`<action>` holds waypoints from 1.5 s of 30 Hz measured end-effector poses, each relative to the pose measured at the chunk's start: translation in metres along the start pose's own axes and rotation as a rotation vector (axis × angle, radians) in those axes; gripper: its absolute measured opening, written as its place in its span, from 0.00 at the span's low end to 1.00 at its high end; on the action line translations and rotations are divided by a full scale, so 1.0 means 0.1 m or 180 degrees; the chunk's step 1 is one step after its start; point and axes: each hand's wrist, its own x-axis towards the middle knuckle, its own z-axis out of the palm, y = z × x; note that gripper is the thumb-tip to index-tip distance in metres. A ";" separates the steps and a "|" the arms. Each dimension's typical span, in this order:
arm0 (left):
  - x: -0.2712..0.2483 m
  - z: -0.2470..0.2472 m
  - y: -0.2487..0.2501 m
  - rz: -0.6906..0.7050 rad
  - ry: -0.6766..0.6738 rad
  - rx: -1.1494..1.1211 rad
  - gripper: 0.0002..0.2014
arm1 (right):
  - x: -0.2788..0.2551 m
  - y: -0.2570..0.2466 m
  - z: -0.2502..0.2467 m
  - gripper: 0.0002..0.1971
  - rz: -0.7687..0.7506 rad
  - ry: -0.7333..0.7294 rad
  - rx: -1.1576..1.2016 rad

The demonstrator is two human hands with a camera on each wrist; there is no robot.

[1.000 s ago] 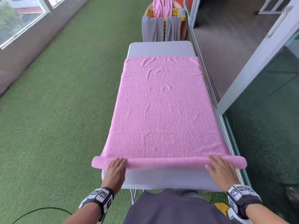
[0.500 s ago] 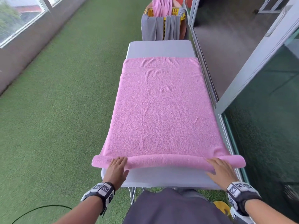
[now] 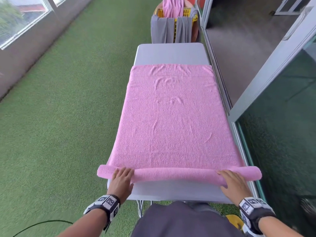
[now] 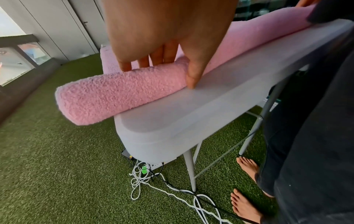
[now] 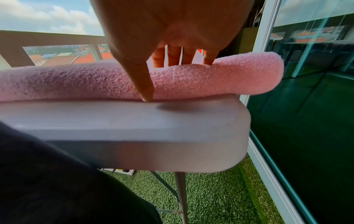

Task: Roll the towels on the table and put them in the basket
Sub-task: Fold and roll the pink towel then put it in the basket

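A pink towel [image 3: 171,117] lies spread along the grey table [image 3: 171,52]. Its near end is wound into a roll [image 3: 179,174] across the table's front edge, both ends overhanging the sides. My left hand [image 3: 122,177] rests on the roll near its left end, fingers over the top [image 4: 164,60], thumb down the near side of the roll [image 4: 118,94]. My right hand [image 3: 233,180] presses the same way near the right end [image 5: 172,37], its thumb tip touching the table [image 5: 134,121] below the roll [image 5: 229,75]. A yellow basket [image 3: 187,13] stands beyond the table's far end.
Grey towels [image 3: 159,29] and a pink one [image 3: 172,6] hang over the basket. A glass sliding door [image 3: 282,134] runs close along the table's right side. Green turf [image 3: 59,117] lies to the left. Loose cables [image 4: 143,174] lie under the table near my bare feet.
The roll has turned a little further up the towel and grown slightly thicker. Both hands have shifted forward on top of it.
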 end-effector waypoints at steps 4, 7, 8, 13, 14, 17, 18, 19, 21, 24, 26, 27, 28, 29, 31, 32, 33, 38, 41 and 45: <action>0.15 -0.14 0.03 0.0017 0.0356 0.0037 0.14 | 0.13 -0.08 -0.14 0.17 0.0213 -0.0207 -0.0321; 0.23 -0.15 0.09 -0.0142 0.0358 -0.0132 0.29 | 0.24 -0.11 -0.21 0.21 0.0196 0.0092 -0.0134; 0.22 -0.14 0.09 -0.0186 0.0238 -0.0191 0.30 | 0.22 -0.11 -0.20 0.22 0.0175 0.0226 -0.0026; 0.06 -0.02 0.04 0.0073 0.0127 -0.0199 0.20 | 0.01 -0.08 -0.01 0.26 0.0140 -0.0033 -0.0122; 0.05 -0.04 0.04 0.0083 0.0155 -0.0218 0.13 | 0.01 -0.08 -0.01 0.23 0.0183 -0.0071 -0.0148; 0.11 -0.17 0.08 0.0131 0.0417 -0.0211 0.15 | 0.11 -0.13 -0.11 0.17 0.0267 -0.0071 -0.0232; 0.16 -0.18 0.07 0.0061 0.0514 -0.0245 0.20 | 0.16 -0.13 -0.15 0.18 0.0264 0.0035 -0.0220; 0.19 -0.17 0.06 -0.0049 0.0530 -0.0290 0.25 | 0.20 -0.13 -0.17 0.20 0.0241 0.0205 -0.0169; 0.20 -0.14 0.01 -0.0210 0.0355 -0.0319 0.29 | 0.23 -0.11 -0.15 0.22 0.0151 0.0356 -0.0053; 0.12 -0.08 -0.04 0.0067 0.0139 0.0020 0.32 | 0.12 -0.09 -0.06 0.28 0.0023 -0.0042 -0.0008; 0.08 -0.05 -0.05 0.0087 0.0036 0.0026 0.22 | 0.08 -0.09 -0.04 0.28 0.0081 -0.0145 -0.0213; 0.08 -0.07 -0.03 0.0097 0.0146 0.0010 0.14 | 0.07 -0.09 -0.06 0.25 0.0115 -0.0181 -0.0279; 0.08 -0.13 -0.02 0.0073 0.0196 0.0000 0.09 | 0.09 -0.10 -0.11 0.21 0.0120 -0.0185 -0.0326; 0.10 -0.16 -0.02 0.0067 0.0249 0.0025 0.14 | 0.12 -0.12 -0.16 0.16 0.0135 -0.0230 -0.0383; 0.16 -0.17 0.01 0.0016 0.0392 0.0018 0.25 | 0.18 -0.15 -0.24 0.16 0.0179 -0.0232 -0.0343; 0.18 -0.19 0.03 -0.0081 0.0440 -0.0035 0.26 | 0.19 -0.16 -0.26 0.19 0.0191 -0.0082 -0.0237; 0.19 -0.18 0.03 -0.0186 0.0449 -0.0115 0.26 | 0.19 -0.15 -0.24 0.22 0.0207 0.0080 -0.0092; 0.07 -0.11 -0.01 -0.0006 0.0103 0.0001 0.28 | 0.03 -0.09 -0.06 0.28 0.0182 -0.0244 -0.0101; 0.04 -0.17 0.04 0.0016 -0.0030 -0.0015 0.11 | 0.03 -0.08 -0.10 0.23 0.0231 -0.0420 -0.0213; 0.17 -0.25 0.06 0.0021 0.0389 -0.0217 0.22 | 0.16 -0.10 -0.28 0.21 0.0257 -0.0318 -0.0200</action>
